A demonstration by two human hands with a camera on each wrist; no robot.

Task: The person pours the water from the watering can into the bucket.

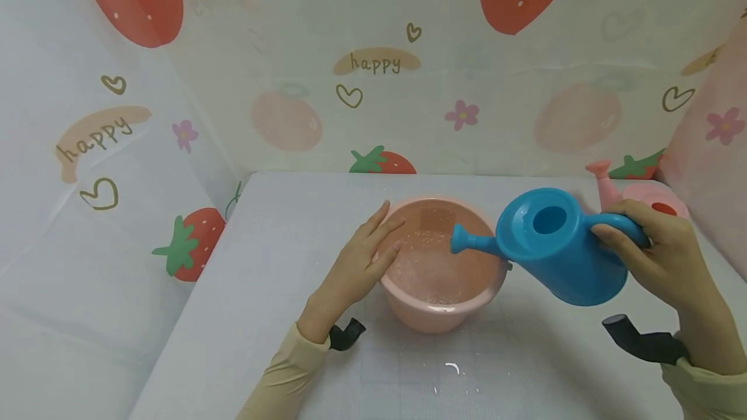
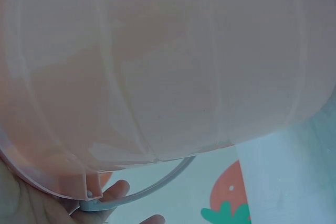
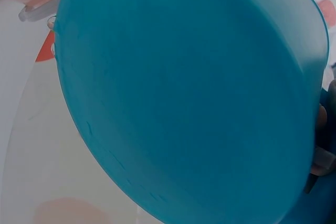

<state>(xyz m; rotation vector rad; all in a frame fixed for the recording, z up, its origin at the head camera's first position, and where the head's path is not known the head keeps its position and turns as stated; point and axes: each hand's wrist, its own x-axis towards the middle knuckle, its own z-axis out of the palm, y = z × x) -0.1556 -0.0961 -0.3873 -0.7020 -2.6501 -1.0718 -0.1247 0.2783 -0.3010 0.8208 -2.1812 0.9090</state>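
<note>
A pink bucket [image 1: 428, 316] stands on the white table, with rippled, bubbly water inside. My left hand [image 1: 358, 258] rests at its left rim, fingers extended; some reach over the rim. In the left wrist view, the bucket's side [image 2: 157, 77] fills most of the picture, and fingertips [image 2: 121, 188] show beside the grey handle [image 2: 157, 184]. My right hand [image 1: 665, 245] grips the handle of a blue watering can [image 1: 578, 271]. The can is tilted, its spout extending over the bucket's right rim. Water drops cling to the can's base [image 3: 184, 103] in the right wrist view.
Behind the right hand a pink watering can [image 1: 609, 193] stands at the table's back right corner, partly hidden. Small wet spots mark the white table [image 1: 292, 225] in front of the bucket. A printed strawberry-patterned sheet [image 1: 502, 83] hangs behind and at both sides.
</note>
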